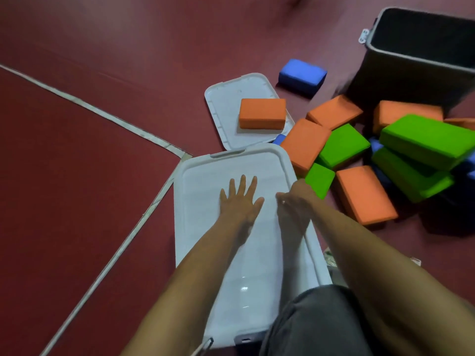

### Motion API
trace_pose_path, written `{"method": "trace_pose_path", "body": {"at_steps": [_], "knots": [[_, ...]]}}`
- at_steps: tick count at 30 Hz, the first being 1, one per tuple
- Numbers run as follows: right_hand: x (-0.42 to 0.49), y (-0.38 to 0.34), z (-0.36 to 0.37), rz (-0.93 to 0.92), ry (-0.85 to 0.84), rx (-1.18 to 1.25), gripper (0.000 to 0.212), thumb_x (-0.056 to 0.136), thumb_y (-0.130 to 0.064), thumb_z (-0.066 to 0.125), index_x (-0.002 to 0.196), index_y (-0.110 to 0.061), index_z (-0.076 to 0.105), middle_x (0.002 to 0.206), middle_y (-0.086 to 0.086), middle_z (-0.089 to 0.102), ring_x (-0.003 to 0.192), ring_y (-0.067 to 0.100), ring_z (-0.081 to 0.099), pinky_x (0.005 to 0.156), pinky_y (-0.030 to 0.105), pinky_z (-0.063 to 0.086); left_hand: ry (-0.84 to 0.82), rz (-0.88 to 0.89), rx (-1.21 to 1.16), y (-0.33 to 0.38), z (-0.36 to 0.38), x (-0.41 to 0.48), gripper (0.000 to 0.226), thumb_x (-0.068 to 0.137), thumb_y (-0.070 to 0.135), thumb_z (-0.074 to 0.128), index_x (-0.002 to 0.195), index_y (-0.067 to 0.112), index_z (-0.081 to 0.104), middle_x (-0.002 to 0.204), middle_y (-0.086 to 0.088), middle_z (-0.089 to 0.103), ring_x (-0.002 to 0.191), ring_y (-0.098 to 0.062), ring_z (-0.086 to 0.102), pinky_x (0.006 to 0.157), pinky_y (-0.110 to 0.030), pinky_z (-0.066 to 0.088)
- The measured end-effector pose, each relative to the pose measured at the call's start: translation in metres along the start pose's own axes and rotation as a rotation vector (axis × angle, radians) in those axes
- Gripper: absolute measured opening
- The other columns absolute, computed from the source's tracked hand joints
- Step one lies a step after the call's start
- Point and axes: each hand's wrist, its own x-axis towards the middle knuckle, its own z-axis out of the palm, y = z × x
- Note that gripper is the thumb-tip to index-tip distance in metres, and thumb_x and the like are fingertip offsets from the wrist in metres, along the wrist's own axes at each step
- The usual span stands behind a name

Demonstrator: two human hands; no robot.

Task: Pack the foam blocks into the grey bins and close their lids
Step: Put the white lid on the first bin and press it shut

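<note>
The red floor (77, 176) fills the view, crossed by pale lines. Nearest the person sits the big white lid (195, 191), lying over the near bin (245, 341), of which only a dark sliver shows at the bottom edge. Up at the far right stands the open grey bin (380, 73), lidless and tilted in this wide view; no blocks can be seen in it.

Between the 2 bins the foam blocks (344, 145) lie in a loose heap of orange, green and blue, not yet packed. The second lid (223, 98) lies flat on the floor just beyond the near one, with 1 orange block (262, 113) resting on it. A blue block (302, 75) sits apart, nearer the open bin.

The left hand (240, 201) lies flat on the near lid, fingers straight and spread. The right hand (293, 204) is at the lid's right rim, fingers seemingly bent downward, but blur hides whether they hold it.

The step looks like seating this lid. To do it well, the rim should be square over the bin, then pressed down near the edges and corners, not just mid-panel where thin plastic flexes. Any latch wants checking on each side.
</note>
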Motion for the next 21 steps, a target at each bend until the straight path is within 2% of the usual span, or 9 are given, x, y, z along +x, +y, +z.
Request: {"method": "trace_pose_path", "body": {"at_steps": [3, 5, 7, 9, 11, 14, 17, 19, 21], "knots": [[-0.011, -0.012, -0.004, -0.029, -0.043, 0.142, 0.085, 0.072, -0.049, 0.085, 0.127, 0.005, 0.051, 0.117, 0.016, 0.065, 0.107, 0.034, 0.064, 0.078, 0.038, 0.05, -0.011, 0.054, 0.015, 0.01, -0.014, -0.008, 0.069, 0.1, 0.069, 0.013, 0.157, 0.042, -0.015, 0.168, 0.002, -0.02, 0.154, -0.033, -0.015, 0.12, -0.062, -0.004], [-0.02, -0.026, -0.004, -0.07, -0.059, 0.213, 0.072, 0.072, -0.05, 0.084, 0.114, 0.003, 0.058, 0.105, 0.012, 0.067, 0.095, 0.03, 0.065, 0.069, 0.035, 0.048, 0.01, 0.111, 0.014, 0.014, -0.026, -0.015, 0.063, 0.103, 0.061, 0.013, 0.159, 0.041, -0.011, 0.169, 0.002, -0.015, 0.155, -0.032, -0.013, 0.121, -0.06, 0.0], [-0.032, -0.041, 0.0, -0.114, -0.053, 0.224, 0.069, 0.084, -0.045, 0.077, 0.123, 0.004, 0.051, 0.113, 0.012, 0.059, 0.107, 0.033, 0.061, 0.075, 0.034, 0.044, 0.038, 0.156, 0.029, 0.01, -0.039, -0.022, 0.058, 0.108, 0.047, 0.016, 0.161, 0.036, -0.006, 0.169, 0.002, -0.01, 0.156, -0.031, -0.009, 0.123, -0.058, 0.004], [-0.043, -0.055, 0.004, -0.155, -0.062, 0.238, 0.083, 0.086, -0.052, 0.072, 0.138, 0.006, 0.04, 0.131, 0.014, 0.055, 0.12, 0.034, 0.056, 0.084, 0.036, 0.044, 0.089, 0.154, -0.015, 0.0, -0.053, -0.027, 0.057, 0.109, 0.035, 0.023, 0.162, 0.034, 0.001, 0.17, 0.001, -0.003, 0.156, -0.03, -0.003, 0.123, -0.057, 0.01], [-0.058, -0.07, 0.005, -0.204, -0.061, 0.254, 0.08, 0.085, -0.06, 0.069, 0.132, 0.002, 0.048, 0.124, 0.012, 0.059, 0.11, 0.03, 0.058, 0.079, 0.034, 0.042, 0.161, 0.119, -0.101, -0.013, -0.064, -0.034, 0.058, 0.108, 0.027, 0.03, 0.161, 0.038, 0.009, 0.17, -0.001, 0.007, 0.156, -0.03, 0.002, 0.122, -0.057, 0.016], [-0.083, -0.094, 0.012, -0.183, -0.064, 0.294, 0.048, 0.095, -0.049, 0.059, 0.115, -0.006, 0.061, 0.103, 0.008, 0.059, 0.099, 0.026, 0.059, 0.078, 0.03, 0.042, 0.244, 0.099, -0.173, -0.023, -0.08, -0.043, 0.05, 0.109, 0.033, 0.025, 0.159, 0.039, 0.022, 0.168, -0.004, 0.018, 0.155, -0.03, 0.011, 0.121, -0.055, 0.021], [-0.122, -0.115, 0.029, -0.098, -0.039, 0.364, 0.052, 0.094, -0.047, 0.05, 0.124, -0.005, 0.06, 0.118, 0.016, 0.064, 0.111, 0.036, 0.062, 0.085, 0.036, 0.047, 0.312, 0.073, -0.227, -0.026, -0.092, -0.054, 0.047, 0.109, 0.043, 0.024, 0.153, 0.037, 0.038, 0.167, -0.006, 0.02, 0.155, -0.028, 0.014, 0.121, -0.052, 0.025], [-0.152, -0.122, 0.047, -0.081, 0.033, 0.307, 0.043, 0.094, -0.038, 0.05, 0.124, -0.008, 0.055, 0.122, 0.017, 0.064, 0.114, 0.039, 0.062, 0.085, 0.039, 0.047, 0.307, 0.038, -0.262, -0.031, -0.095, -0.062, 0.047, 0.107, 0.048, 0.03, 0.147, 0.034, 0.049, 0.168, -0.007, 0.015, 0.154, -0.028, 0.014, 0.119, -0.052, 0.027], [-0.187, -0.124, 0.06, -0.053, 0.109, 0.303, 0.036, 0.097, -0.031, 0.05, 0.124, -0.008, 0.052, 0.121, 0.017, 0.063, 0.112, 0.039, 0.061, 0.089, 0.043, 0.048, 0.288, 0.014, -0.289, -0.032, -0.092, -0.071, 0.048, 0.105, 0.048, 0.039, 0.149, 0.032, 0.047, 0.17, -0.005, 0.006, 0.155, -0.028, 0.011, 0.119, -0.052, 0.029]]}}
